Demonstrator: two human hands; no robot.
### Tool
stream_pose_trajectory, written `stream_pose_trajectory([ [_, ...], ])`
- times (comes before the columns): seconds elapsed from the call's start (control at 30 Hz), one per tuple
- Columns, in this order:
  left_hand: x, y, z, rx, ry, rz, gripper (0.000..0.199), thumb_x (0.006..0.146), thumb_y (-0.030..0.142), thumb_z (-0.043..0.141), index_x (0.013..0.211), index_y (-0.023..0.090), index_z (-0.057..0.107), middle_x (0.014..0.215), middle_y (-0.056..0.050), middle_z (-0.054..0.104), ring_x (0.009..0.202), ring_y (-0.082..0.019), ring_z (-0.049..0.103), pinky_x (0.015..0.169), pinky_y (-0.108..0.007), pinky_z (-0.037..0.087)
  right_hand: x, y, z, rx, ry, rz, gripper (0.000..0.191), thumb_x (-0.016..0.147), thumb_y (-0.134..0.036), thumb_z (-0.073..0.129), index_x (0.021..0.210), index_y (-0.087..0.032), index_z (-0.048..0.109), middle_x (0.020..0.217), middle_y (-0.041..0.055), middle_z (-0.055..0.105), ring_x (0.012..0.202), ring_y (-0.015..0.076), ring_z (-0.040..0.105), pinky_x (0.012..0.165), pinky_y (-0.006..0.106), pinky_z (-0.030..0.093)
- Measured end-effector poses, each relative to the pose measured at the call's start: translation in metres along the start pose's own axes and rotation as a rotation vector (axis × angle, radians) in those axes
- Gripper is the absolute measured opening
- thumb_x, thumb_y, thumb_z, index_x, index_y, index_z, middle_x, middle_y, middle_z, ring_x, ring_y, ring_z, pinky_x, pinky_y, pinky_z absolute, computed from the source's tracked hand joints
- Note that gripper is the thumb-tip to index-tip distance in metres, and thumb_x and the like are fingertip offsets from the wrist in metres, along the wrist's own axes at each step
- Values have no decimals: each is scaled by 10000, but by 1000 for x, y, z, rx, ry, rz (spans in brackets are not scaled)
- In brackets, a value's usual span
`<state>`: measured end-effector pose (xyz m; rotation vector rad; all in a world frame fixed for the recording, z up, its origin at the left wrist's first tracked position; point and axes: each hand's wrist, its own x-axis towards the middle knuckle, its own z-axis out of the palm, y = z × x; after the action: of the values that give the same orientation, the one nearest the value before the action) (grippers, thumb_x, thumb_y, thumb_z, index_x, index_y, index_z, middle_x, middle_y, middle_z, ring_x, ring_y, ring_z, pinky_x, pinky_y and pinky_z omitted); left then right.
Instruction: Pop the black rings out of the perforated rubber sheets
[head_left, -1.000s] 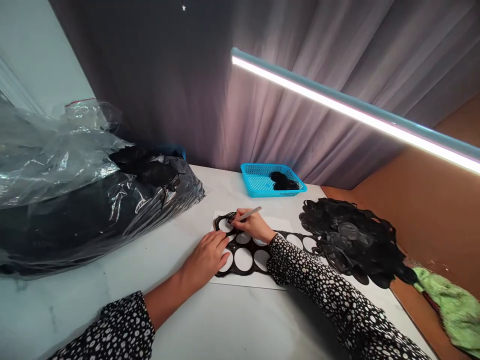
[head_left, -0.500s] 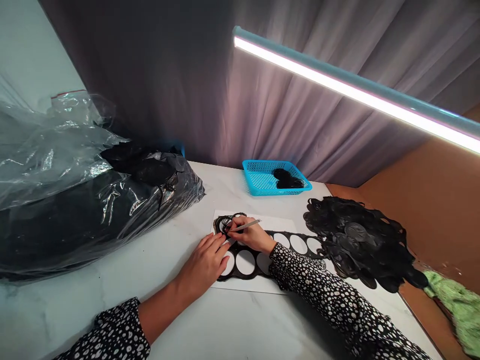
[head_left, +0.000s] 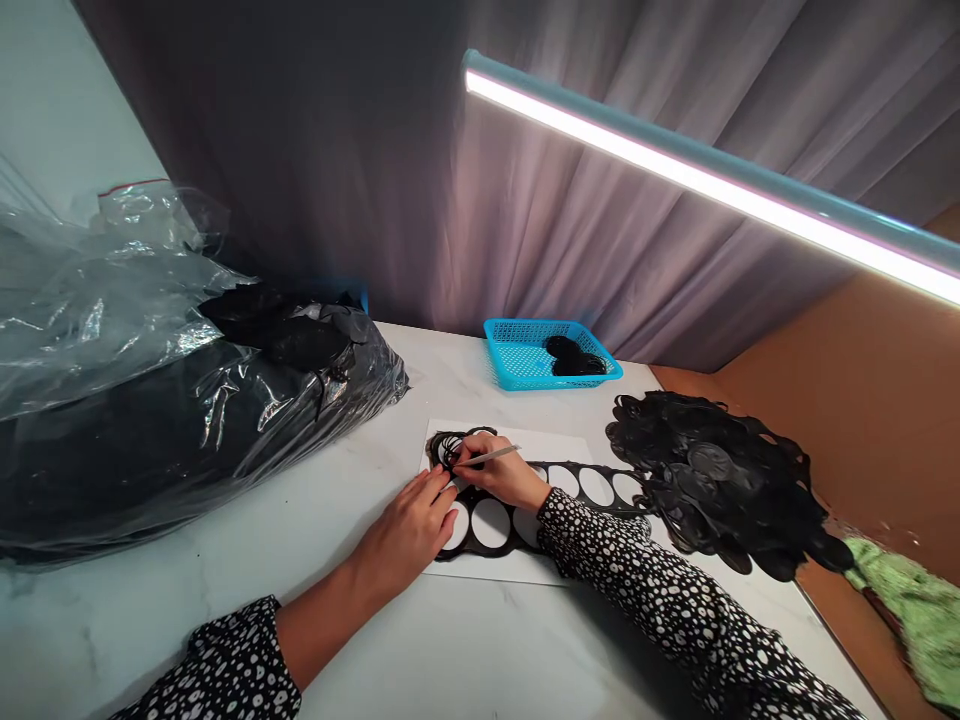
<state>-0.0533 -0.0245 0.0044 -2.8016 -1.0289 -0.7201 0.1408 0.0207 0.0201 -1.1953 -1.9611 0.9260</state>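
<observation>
My right hand [head_left: 504, 472] pinches a thin pen-like metal tool [head_left: 491, 455], its tip hidden among the fingers. They work at a round opening crossed by fine black strands [head_left: 450, 447], at the upper left of a black rubbery sheet [head_left: 501, 548] with rows of round holes. That sheet lies on a white board [head_left: 517, 570]. Beside the strands, my left hand [head_left: 420, 515] rests flat with its fingers stretched out, fingertips on the sheet's left part. Both hands are close together, and my right hand covers part of the upper row of holes.
A blue basket [head_left: 517, 382] holding black round pieces stands behind the board. To the right lies a heap of black sheet pieces [head_left: 720, 480], with a green cloth [head_left: 911, 610] past it. A large plastic bag [head_left: 187, 430] of black material fills the left. A tube lamp [head_left: 675, 165] hangs overhead.
The strands in the upper left opening look somewhat rearranged, and the metal tool lies at a slightly flatter angle. My left hand keeps its place.
</observation>
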Motion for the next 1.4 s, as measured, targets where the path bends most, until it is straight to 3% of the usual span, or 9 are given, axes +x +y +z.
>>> stream_pose_trajectory([
  [0.37,7,1,-6,-106,41,-22,194,919,121,484,940,152,674,997,-111,686,975,-260,656,902,-439,538,-6,0,9,-603,22,-224,62,844,-181,563,789,-193,537,808,46,637,815,206,510,774,337,315],
  [0.57,1,-6,-3,-119,56,-3,227,924,124,470,998,140,684,1065,-123,690,1020,-269,647,889,-433,531,3,25,-85,-420,781,85,147,827,-237,510,683,-209,501,796,63,652,800,223,564,742,326,361],
  [0.63,3,-10,-6,-181,49,-13,217,923,147,483,990,158,689,1058,-115,696,1024,-274,643,906,-452,514,-9,25,-113,-270,873,155,216,796,-301,573,625,-213,476,741,44,637,783,217,575,728,321,373],
  [0.73,19,-9,-19,-375,32,-104,254,928,189,508,1133,205,656,1145,-91,669,1103,-270,602,980,-466,457,-40,9,-121,116,659,276,274,697,-331,699,577,-203,489,652,11,601,754,197,583,688,299,379],
  [0.83,46,3,-33,-741,-51,-269,407,933,235,524,1339,246,523,1360,-93,544,1254,-264,506,1058,-447,393,-67,-19,-101,534,354,373,287,655,-319,773,623,-183,522,731,20,642,739,161,567,631,271,354],
  [0.93,72,19,-38,-1223,-235,-366,577,878,237,568,1430,238,403,1476,-111,429,1373,-271,386,1116,-442,318,-83,-42,-81,832,204,403,334,668,-328,806,668,-181,506,780,22,650,718,137,543,594,258,322],
  [1.03,89,31,-36,-1578,-377,-401,722,776,173,581,1457,246,355,1481,-103,424,1401,-276,335,1138,-449,256,-91,-52,-76,930,185,362,353,680,-317,825,665,-175,502,710,-5,606,684,123,520,603,259,319],
  [1.13,98,40,-37,-1752,-467,-430,739,746,154,553,1451,278,368,1406,-73,496,1297,-269,455,1120,-448,249,-98,-55,-79,934,195,307,344,703,-296,822,647,-167,508,666,-23,564,684,118,507,635,262,327],
  [1.4,113,62,-39,-1699,-445,-540,564,835,222,695,1354,221,474,970,-36,615,882,-179,605,882,-338,419,-117,-50,-82,1147,237,340,336,722,-261,814,704,-172,490,724,2,632,696,121,574,670,252,365],
])
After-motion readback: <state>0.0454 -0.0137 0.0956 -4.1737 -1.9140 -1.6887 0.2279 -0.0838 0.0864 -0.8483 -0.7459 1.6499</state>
